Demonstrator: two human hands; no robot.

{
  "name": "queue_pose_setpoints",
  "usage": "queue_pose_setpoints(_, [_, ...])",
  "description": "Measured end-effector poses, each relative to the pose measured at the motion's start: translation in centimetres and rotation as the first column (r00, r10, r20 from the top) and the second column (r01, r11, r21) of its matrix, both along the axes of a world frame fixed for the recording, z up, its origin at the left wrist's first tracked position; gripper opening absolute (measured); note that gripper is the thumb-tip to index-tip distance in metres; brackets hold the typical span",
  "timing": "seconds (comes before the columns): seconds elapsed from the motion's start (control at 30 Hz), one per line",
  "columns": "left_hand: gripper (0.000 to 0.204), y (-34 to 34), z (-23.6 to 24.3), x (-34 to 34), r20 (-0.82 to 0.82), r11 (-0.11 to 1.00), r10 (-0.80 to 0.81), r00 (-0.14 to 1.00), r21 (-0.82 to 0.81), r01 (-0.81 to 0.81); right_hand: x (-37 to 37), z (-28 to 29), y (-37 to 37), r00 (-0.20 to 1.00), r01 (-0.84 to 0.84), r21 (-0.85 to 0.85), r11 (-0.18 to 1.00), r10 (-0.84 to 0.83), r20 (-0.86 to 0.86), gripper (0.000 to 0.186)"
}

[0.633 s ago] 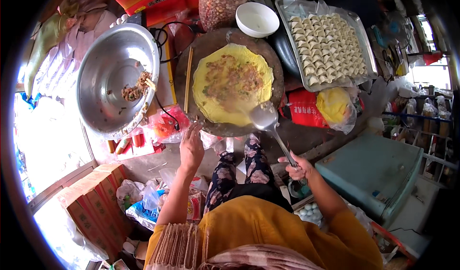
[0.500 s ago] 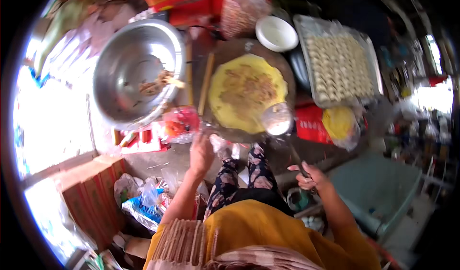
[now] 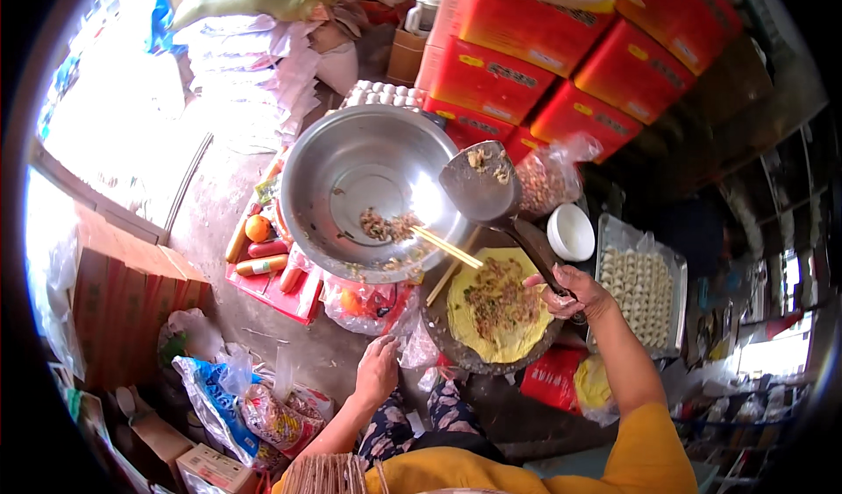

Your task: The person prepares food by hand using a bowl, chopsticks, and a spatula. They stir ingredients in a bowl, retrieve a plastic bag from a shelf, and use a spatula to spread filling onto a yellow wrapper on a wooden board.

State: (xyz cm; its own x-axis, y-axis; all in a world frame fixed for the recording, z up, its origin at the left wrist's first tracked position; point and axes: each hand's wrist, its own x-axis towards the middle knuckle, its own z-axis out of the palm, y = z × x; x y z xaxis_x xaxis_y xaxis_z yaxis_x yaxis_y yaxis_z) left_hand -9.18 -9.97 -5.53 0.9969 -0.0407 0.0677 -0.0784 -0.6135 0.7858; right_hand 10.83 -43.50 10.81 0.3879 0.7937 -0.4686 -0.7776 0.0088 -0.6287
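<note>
My right hand (image 3: 574, 294) grips the dark handle of a metal spatula (image 3: 481, 187). Its broad blade, with bits of filling on it, is raised beside the right rim of a large steel basin (image 3: 303, 231). Inside the basin lies a clump of minced filling (image 3: 386, 225), and a pair of chopsticks (image 3: 449, 247) rests across its edge. Below the spatula, a round yellow wrapper (image 3: 517, 350) spread with filling sits on a dark round board (image 3: 438, 323). My left hand (image 3: 377, 373) hangs above my knees near a plastic bag, fingers curled, nothing visible in them.
A white bowl (image 3: 571, 232) and a tray of small dumplings (image 3: 640, 292) stand right of the board. Red cartons (image 3: 491, 77) are stacked behind, near a bag of nuts (image 3: 548, 178). Sausages (image 3: 263, 264) lie left of the basin; bagged goods (image 3: 281, 415) sit lower left.
My right hand has lifted the spatula from the wrapper's lower edge up toward the basin. The view has shifted left and farther out. My left hand stays near my knees.
</note>
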Motion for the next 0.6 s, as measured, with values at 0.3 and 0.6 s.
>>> queue_pose_setpoints(0.3, [0.027, 4.0, 2.9, 1.8, 0.072, 0.948, 0.294, 0.953, -0.149, -0.281, 7.4, 0.2, 7.2, 0.973, -0.225, -0.033, 0.974, 0.226, 0.041, 0.048])
queue_pose_setpoints(0.6, [0.038, 9.2, 18.6, 16.2, 0.601, 0.927, 0.332, 0.727, -0.065, -0.369, 3.9, 6.3, 8.9, 0.945, -0.312, -0.232, 0.921, 0.326, 0.025, 0.053])
